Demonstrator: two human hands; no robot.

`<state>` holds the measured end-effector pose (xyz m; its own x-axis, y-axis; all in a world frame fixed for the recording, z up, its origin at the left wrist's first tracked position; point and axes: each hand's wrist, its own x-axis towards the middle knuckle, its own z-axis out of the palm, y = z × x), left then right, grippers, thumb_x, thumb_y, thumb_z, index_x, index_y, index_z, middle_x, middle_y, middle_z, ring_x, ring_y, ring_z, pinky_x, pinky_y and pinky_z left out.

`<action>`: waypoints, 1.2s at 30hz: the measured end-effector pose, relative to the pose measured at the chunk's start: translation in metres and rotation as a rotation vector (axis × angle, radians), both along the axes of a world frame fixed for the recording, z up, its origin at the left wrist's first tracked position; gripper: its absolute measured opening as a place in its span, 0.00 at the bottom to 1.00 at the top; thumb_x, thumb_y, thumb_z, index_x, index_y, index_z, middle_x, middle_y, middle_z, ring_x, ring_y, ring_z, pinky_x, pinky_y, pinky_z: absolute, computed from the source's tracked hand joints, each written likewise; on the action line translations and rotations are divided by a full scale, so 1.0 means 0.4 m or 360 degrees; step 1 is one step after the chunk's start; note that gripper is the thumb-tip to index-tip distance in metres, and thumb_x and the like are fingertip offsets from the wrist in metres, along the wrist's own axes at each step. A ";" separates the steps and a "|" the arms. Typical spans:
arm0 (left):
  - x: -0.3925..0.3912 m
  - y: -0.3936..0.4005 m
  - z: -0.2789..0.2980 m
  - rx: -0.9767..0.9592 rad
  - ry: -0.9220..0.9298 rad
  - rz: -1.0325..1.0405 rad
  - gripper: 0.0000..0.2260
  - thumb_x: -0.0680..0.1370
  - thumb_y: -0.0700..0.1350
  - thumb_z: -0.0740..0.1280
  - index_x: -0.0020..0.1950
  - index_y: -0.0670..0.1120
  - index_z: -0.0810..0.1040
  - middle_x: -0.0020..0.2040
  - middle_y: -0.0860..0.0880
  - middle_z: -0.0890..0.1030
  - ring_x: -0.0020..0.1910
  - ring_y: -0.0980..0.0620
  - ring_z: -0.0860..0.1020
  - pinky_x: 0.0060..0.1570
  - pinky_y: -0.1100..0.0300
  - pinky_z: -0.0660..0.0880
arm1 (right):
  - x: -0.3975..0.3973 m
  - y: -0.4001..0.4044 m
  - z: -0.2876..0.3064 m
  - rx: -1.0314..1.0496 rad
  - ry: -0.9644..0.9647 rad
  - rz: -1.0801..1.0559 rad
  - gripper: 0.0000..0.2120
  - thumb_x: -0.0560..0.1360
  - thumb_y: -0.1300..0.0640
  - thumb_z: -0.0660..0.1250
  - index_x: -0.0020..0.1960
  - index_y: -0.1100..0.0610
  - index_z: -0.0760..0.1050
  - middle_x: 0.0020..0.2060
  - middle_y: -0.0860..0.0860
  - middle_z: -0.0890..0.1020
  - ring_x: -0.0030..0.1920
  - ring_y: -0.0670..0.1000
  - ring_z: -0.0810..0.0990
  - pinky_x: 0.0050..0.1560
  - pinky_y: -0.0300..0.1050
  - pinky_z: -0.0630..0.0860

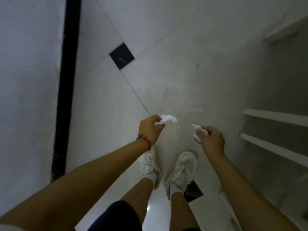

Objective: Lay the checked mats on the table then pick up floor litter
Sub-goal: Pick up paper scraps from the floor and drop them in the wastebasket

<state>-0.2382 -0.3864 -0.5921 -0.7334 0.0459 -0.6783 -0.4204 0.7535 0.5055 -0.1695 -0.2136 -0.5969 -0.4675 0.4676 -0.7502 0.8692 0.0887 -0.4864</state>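
Note:
My left hand grips a crumpled white tissue that sticks out past the fingers. My right hand holds a second crumpled white tissue, pinched between thumb and fingers. Both hands are held out in front of me above the pale tiled floor, a little ahead of my white shoes. No checked mats and no table are in view.
A white wall with a black skirting strip runs along the left. Dark square inset tiles mark the floor ahead and by my right shoe. White furniture with horizontal bars stands on the right.

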 end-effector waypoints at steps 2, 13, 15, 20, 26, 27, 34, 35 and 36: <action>-0.032 -0.034 0.126 0.0022 0.0073 0.0055 0.09 0.74 0.41 0.67 0.48 0.36 0.80 0.46 0.35 0.83 0.46 0.40 0.81 0.50 0.51 0.77 | -0.028 -0.017 0.116 -0.0013 0.0070 0.0032 0.07 0.73 0.56 0.68 0.43 0.60 0.79 0.34 0.52 0.80 0.35 0.49 0.76 0.31 0.30 0.70; -0.075 -0.211 0.715 0.0079 0.0387 0.0504 0.06 0.74 0.39 0.67 0.36 0.44 0.75 0.34 0.44 0.77 0.36 0.43 0.78 0.42 0.46 0.79 | -0.156 -0.102 0.708 -0.0080 0.0475 0.0036 0.10 0.71 0.58 0.71 0.33 0.58 0.76 0.23 0.45 0.76 0.24 0.37 0.73 0.29 0.25 0.67; -0.064 -0.241 0.801 0.0131 0.0421 0.0522 0.07 0.74 0.40 0.66 0.36 0.45 0.74 0.33 0.46 0.76 0.35 0.46 0.76 0.41 0.50 0.78 | -0.187 -0.120 0.799 -0.0047 0.0560 0.0061 0.10 0.72 0.59 0.71 0.33 0.60 0.76 0.20 0.44 0.75 0.23 0.37 0.72 0.28 0.26 0.67; -0.031 -0.337 0.967 0.0188 0.0476 0.0612 0.14 0.75 0.42 0.66 0.30 0.51 0.70 0.29 0.51 0.73 0.30 0.52 0.72 0.34 0.61 0.68 | -0.235 -0.199 0.980 -0.0098 0.0732 0.0163 0.09 0.73 0.60 0.69 0.36 0.63 0.76 0.26 0.50 0.76 0.25 0.38 0.74 0.29 0.26 0.68; 0.035 -0.447 1.085 0.0141 0.0565 0.0969 0.15 0.73 0.47 0.68 0.29 0.42 0.71 0.31 0.36 0.76 0.31 0.45 0.73 0.34 0.51 0.72 | -0.244 -0.306 1.078 -0.0227 0.0651 0.0476 0.10 0.73 0.57 0.69 0.33 0.55 0.75 0.24 0.46 0.76 0.25 0.40 0.73 0.32 0.37 0.71; 0.044 -0.458 1.097 0.0123 0.0588 0.1018 0.15 0.73 0.47 0.68 0.30 0.42 0.71 0.31 0.36 0.76 0.30 0.45 0.73 0.34 0.51 0.72 | -0.257 -0.319 1.084 -0.0254 0.0641 0.0551 0.11 0.73 0.58 0.69 0.33 0.55 0.75 0.22 0.45 0.75 0.26 0.42 0.73 0.32 0.39 0.72; 0.147 -0.510 1.163 -0.0062 0.0604 0.1588 0.16 0.75 0.41 0.67 0.29 0.51 0.67 0.28 0.49 0.72 0.29 0.51 0.71 0.33 0.60 0.68 | -0.386 -0.420 1.129 -0.0210 0.0652 0.1312 0.05 0.74 0.62 0.66 0.40 0.60 0.76 0.29 0.50 0.77 0.31 0.47 0.77 0.28 0.26 0.71; 0.171 -0.512 1.170 -0.0117 0.0601 0.1684 0.16 0.75 0.42 0.67 0.29 0.52 0.67 0.27 0.50 0.72 0.29 0.51 0.72 0.32 0.60 0.68 | -0.399 -0.437 1.133 -0.0219 0.0647 0.1419 0.05 0.74 0.62 0.66 0.40 0.60 0.76 0.29 0.50 0.77 0.31 0.48 0.77 0.28 0.26 0.71; 0.197 -0.510 1.174 -0.0151 0.0591 0.1784 0.16 0.75 0.43 0.67 0.29 0.52 0.67 0.28 0.50 0.73 0.30 0.50 0.73 0.33 0.59 0.69 | -0.410 -0.456 1.135 -0.0227 0.0632 0.1513 0.05 0.74 0.62 0.66 0.39 0.59 0.76 0.30 0.51 0.77 0.32 0.50 0.77 0.29 0.27 0.71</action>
